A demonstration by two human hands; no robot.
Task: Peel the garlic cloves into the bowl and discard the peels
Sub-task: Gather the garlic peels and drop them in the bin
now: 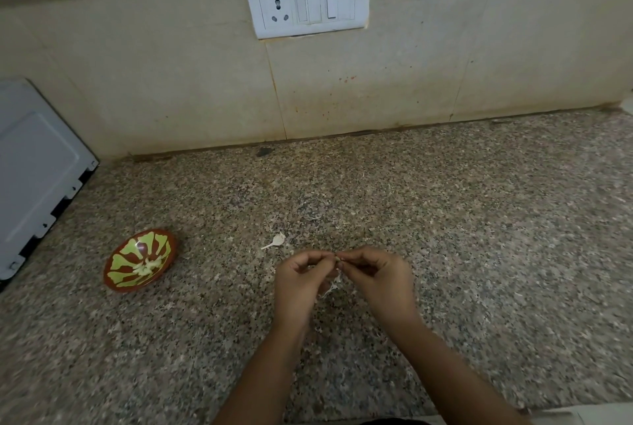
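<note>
Hands meet over the near middle of the speckled granite counter [479, 219], fingertips almost touching. Left hand [299, 287] and right hand [382, 282] both have thumb and fingers curled in, pinching one small garlic clove [338, 257] between them, so it's held up off the counter right where the fingertips come together. A bit of papery peel [329, 287] dangles below the clove between the two palms. The bowl [120, 262], red with a green petal pattern, sits well off to the left, and a few pale peeled cloves [148, 268] lie in its middle. A small white stem scrap [275, 242] lies on the counter just beyond the hands. The far wall is tiled and has a white switch plate [308, 3], and there's a white appliance [34, 178] at the left edge.
</note>
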